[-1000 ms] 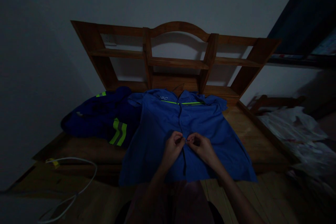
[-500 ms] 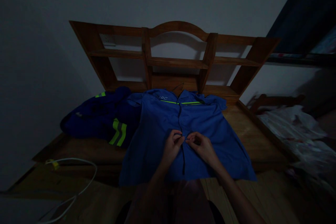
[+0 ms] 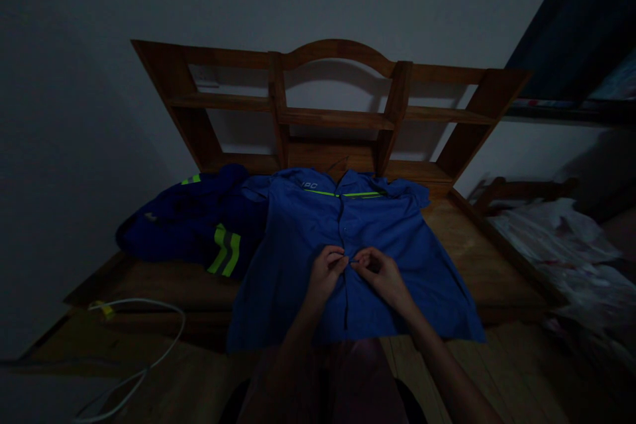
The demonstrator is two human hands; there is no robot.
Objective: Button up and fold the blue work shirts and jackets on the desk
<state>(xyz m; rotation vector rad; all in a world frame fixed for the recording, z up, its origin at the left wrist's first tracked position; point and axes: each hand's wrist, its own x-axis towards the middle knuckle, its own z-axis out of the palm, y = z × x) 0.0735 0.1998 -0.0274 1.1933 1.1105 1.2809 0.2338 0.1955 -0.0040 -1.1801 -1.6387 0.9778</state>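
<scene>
A blue work shirt (image 3: 298, 238) with a thin yellow-green chest stripe lies spread flat, front up, on a wooden bed base (image 3: 472, 245). My left hand (image 3: 325, 273) and my right hand (image 3: 380, 275) meet at the shirt's front placket, about halfway down. Both pinch the fabric edges there, fingertips almost touching. Below my hands the placket gapes open as a dark slit. The room is very dim, so the button itself is too small to make out.
A dark blue garment (image 3: 193, 225) with yellow-green reflective bands is bunched to the shirt's left. A wooden headboard with shelves (image 3: 338, 112) stands behind. A white cable (image 3: 144, 318) loops at lower left. Pale crumpled bedding (image 3: 556, 245) lies at right.
Both hands have crept slightly up the placket, staying pinched together on the shirt front. Nothing else has moved.
</scene>
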